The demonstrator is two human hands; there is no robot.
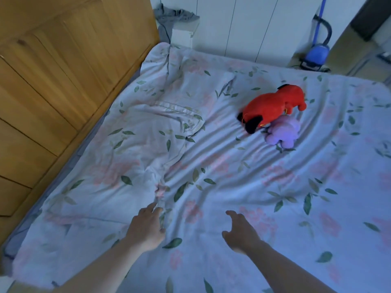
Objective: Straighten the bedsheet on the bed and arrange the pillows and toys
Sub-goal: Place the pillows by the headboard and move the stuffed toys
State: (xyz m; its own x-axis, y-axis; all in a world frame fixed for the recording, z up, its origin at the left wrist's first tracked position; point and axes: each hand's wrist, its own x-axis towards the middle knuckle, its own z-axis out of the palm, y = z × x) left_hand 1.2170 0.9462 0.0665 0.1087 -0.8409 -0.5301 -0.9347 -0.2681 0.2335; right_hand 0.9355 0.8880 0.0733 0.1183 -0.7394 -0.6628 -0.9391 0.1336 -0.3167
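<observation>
While the floral bedsheet [243,166] covered the whole bed, it was far from flat: long ridges ran diagonally across the middle, and a bunched fold ran down from the rumpled left half to the left hand [146,227]. Judged early in the task; straightening barely started. A pillow [165,119] in matching floral fabric lay crumpled near the wooden headboard [63,70], not squared up. I couldn't tell whether a second pillow sat in the lumps further back. The red plush dog [275,106] lay on its side at centre-right, touching the small purple plush toy [283,132] just beside it; neither was arranged. Left to do: pull the sheet taut, flatten the creases, place the pillow, set the toys. Left hand grip: fingers [155,210] curled over the end of the bunched fold, thumb at its side, looked like a loose pinch on the sheet, not fully confirmed since the fabric hid the fingertips. Right hand [241,231] grip: spread, fingers splayed, palm down, holding nothing; whether it touched the sheet or sat just above, I couldn't tell. Both hands were near the front edge of the bed, well apart from the toys.
</observation>
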